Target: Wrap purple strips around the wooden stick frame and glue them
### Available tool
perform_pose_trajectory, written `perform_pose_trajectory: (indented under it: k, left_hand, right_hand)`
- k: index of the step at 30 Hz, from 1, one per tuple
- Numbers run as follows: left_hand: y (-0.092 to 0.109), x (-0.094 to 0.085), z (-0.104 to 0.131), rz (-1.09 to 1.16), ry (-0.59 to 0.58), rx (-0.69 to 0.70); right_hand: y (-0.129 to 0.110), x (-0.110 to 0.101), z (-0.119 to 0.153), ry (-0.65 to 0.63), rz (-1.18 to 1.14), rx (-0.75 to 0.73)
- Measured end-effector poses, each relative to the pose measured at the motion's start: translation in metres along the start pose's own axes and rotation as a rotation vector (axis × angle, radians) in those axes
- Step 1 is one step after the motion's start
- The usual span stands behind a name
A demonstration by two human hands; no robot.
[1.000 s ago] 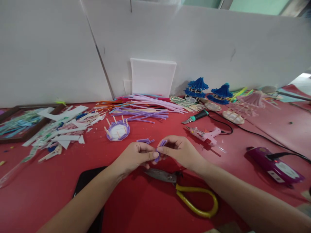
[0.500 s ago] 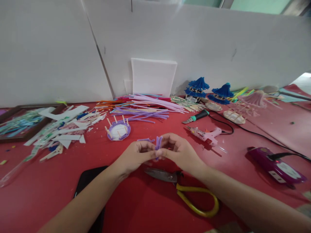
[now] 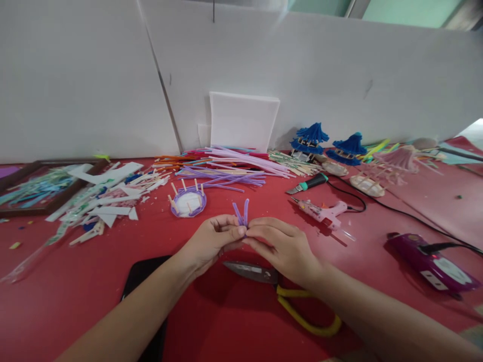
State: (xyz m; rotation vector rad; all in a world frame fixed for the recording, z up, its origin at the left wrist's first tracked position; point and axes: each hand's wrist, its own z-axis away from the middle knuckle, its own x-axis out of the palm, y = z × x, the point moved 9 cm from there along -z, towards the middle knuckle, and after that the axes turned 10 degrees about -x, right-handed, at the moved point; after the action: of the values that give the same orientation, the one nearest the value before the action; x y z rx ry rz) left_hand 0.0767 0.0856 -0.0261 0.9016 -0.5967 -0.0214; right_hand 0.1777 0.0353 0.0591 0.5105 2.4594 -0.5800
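Between my fingertips stand short purple pipe cleaners [image 3: 245,211], their upper ends spread in a V and their lower ends hidden. My left hand [image 3: 219,239] is closed, pinching them with thumb and fingers. From the other side my right hand [image 3: 281,246] meets it, fingertips pressed on the same pieces. Under my hands lie scissors [image 3: 252,272] with yellow handles, partly covered by my right wrist. Beyond my left hand sits a round white base [image 3: 187,203] rimmed in purple, with several upright wooden pegs.
Loose pipe cleaners [image 3: 234,173] are heaped by the wall. To the right lie a cutter knife [image 3: 307,184], a pink glue gun [image 3: 320,211] and a purple power strip [image 3: 433,261]. Blue-roofed models [image 3: 347,149] stand behind. Paper scraps [image 3: 113,196] and a black phone [image 3: 141,274] are leftward.
The pipe cleaner ends have fanned apart into a V. My right hand's fingers have come down over the front of the pieces. The view has shifted slightly.
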Motion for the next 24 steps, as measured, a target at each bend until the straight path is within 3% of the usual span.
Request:
perform_pose_trajectory:
  k: [3,7,9,19,24]
  left_hand:
    - [0.001,0.000,0.000,0.015,0.008,0.016]
    - [-0.001,-0.001,0.002,-0.028,0.037,-0.021]
    - [-0.004,0.001,0.003,-0.074,0.025,-0.061]
    - [-0.008,0.007,0.003,-0.217,-0.051,-0.095]
    - [-0.010,0.009,0.004,-0.242,-0.067,-0.128]
  right_hand:
    - [0.009,0.000,0.000,0.030,-0.127,0.115]
    - [0.048,0.011,0.016,0.111,-0.513,0.562]
    - [0.056,0.022,0.022,0.098,-0.701,0.698]
    - [0.057,0.041,0.027,0.097,-1.054,0.830]
    - [0.058,0.045,0.030,0.162,-1.176,0.857]
